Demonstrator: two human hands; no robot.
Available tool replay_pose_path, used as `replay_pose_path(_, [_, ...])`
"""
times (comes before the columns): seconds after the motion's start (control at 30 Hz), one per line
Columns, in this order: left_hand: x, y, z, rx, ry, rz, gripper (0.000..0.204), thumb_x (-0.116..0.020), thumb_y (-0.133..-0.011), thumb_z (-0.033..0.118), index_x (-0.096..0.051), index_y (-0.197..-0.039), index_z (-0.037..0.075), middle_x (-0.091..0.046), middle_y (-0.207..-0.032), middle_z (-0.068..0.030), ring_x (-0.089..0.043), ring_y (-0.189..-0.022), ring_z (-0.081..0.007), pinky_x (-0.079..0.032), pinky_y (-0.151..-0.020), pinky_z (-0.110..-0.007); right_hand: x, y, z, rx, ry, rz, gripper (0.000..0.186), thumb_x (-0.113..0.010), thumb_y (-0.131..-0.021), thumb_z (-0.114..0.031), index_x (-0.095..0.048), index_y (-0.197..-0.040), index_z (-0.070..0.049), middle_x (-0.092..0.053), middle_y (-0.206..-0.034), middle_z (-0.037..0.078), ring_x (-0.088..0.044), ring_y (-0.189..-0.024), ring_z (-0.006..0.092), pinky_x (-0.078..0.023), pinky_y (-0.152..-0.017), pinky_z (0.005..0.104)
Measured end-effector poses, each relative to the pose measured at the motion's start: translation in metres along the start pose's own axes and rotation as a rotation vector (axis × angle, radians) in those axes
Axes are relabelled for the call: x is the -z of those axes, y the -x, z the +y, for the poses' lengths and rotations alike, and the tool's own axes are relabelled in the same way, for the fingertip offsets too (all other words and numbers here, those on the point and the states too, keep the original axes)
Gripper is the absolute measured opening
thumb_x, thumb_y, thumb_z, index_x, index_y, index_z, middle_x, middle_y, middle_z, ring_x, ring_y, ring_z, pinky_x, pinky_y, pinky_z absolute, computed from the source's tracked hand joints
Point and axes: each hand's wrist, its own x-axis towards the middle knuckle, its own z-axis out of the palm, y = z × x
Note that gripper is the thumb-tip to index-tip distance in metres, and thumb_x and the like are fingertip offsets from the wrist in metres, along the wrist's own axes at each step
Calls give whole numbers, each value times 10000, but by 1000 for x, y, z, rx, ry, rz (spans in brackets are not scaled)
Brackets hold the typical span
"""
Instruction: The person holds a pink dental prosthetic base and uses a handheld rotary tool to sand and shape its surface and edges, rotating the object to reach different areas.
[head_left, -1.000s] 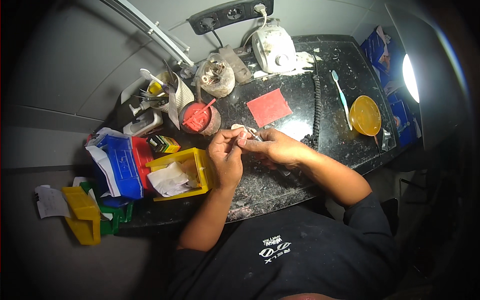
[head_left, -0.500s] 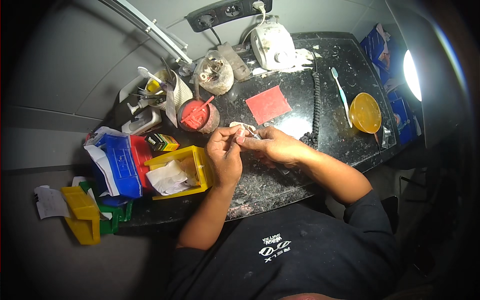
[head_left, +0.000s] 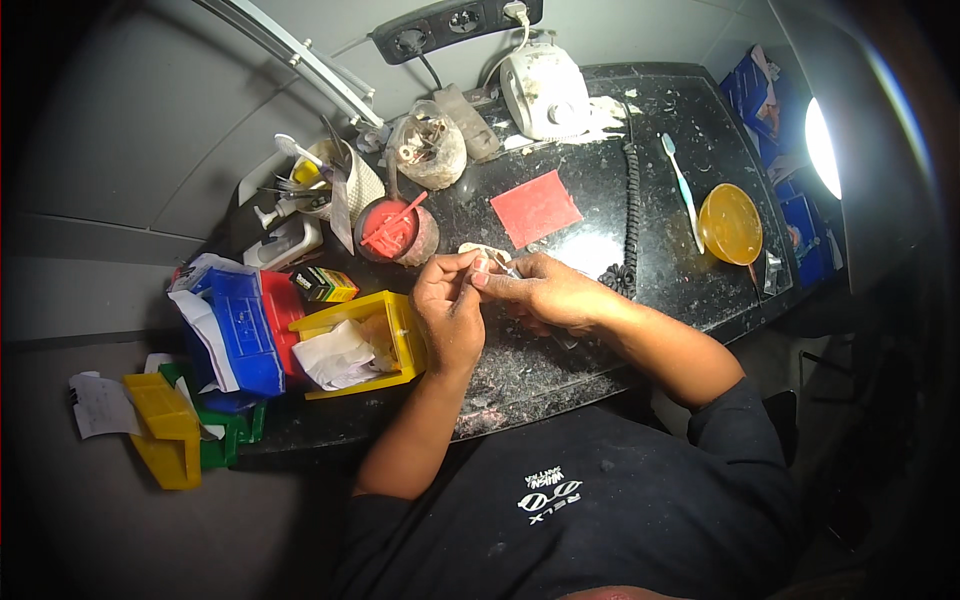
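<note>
My hands meet at the middle, above the black worktop's front part. My left hand (head_left: 450,310) has its fingers closed on a small pale piece (head_left: 478,250), mostly hidden by fingertips. My right hand (head_left: 545,295) grips a metal handpiece (head_left: 507,267), its thumb against the left fingertips and the tool's tip at the piece. A black coiled cord (head_left: 630,200) runs down behind the right hand. Just beyond lie a red sheet (head_left: 535,205) and a pot of red sticks (head_left: 390,232). A yellow bin (head_left: 408,340) holding papers is beside my left wrist.
Blue (head_left: 250,350), red, green and yellow bins crowd the left. A tool holder (head_left: 345,185), a bag of small parts (head_left: 428,150) and a white machine (head_left: 545,95) line the back. A toothbrush (head_left: 683,190) and amber bowl (head_left: 730,225) lie right, beside a bright lamp (head_left: 822,150).
The whole view has shifted very slightly, with the worktop appearing a little higher in the picture. Both hands keep the same hold on the piece and the tool.
</note>
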Motion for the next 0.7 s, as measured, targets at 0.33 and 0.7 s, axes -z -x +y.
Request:
replay_pose_path(0.33, [-1, 1, 0, 1, 2, 3, 66, -631, -965, -42, -623, -1029, -26, -702, -942, -109, -662, -789, -110, -518, -677, -221, -1, 0, 1, -11, -5, 4, 575, -649, -964, -561, -699, -1009, 10, -475, -540, 0, -422, -433, 99, -302, -402, 301])
replay_pose_path(0.7, [0, 1, 0, -1, -6, -25, 69, -608, -976, -39, -621, -1043, -33, -707, -941, -121, -664, -782, -120, -516, -664, -230, -1, 8, -11, -28, 26, 6, 564, -646, -974, -535, -700, -1001, 26, -475, -539, 6, -426, -438, 105, -303, -407, 306])
